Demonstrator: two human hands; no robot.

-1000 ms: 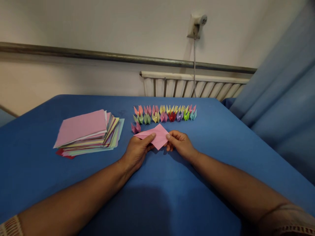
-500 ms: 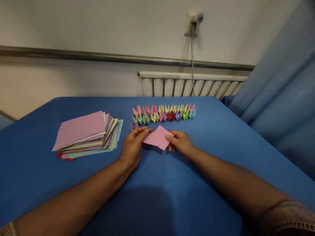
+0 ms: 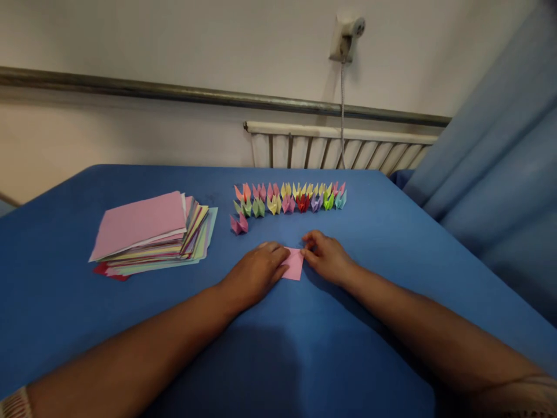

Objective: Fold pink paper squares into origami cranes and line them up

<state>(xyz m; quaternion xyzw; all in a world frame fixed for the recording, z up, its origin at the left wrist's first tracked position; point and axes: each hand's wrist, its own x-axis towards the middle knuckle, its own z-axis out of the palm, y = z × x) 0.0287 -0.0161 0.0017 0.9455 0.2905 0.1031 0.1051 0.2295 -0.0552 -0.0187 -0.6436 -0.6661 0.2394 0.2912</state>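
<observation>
hiding the left part of a small folded pink paper [image 3: 295, 267], the fingers [image 3: 279, 256] of the left hand [image 3: 252, 276] lie close together over it; whether they grip an edge or only press down, i cannot tell. at the paper's upper right corner is the thumb of the right hand [image 3: 329, 259], its other fingers curled, and it is unclear whether the corner is pinched. the paper is between the two hands, at the blue bench [image 3: 369, 342]. beyond the left hand stands a single magenta paper figure [image 3: 239, 224]. behind that runs a front row [image 3: 288, 204] of folded figures in green, yellow, pink, red, purple, bright green and light blue, with a back row [image 3: 286, 190] close behind. to the left, well apart from the pink paper, lies a stack [image 3: 161, 247] of coloured sheets, a pink one on top and a bit of red [image 3: 101, 269] showing underneath. past the bench are a white barred frame [image 3: 300, 130], a metal rail [image 3: 187, 92], and a wall socket [image 3: 342, 43] with a cord [image 3: 342, 93]; a blue curtain [image 3: 491, 139] hangs on the right
</observation>
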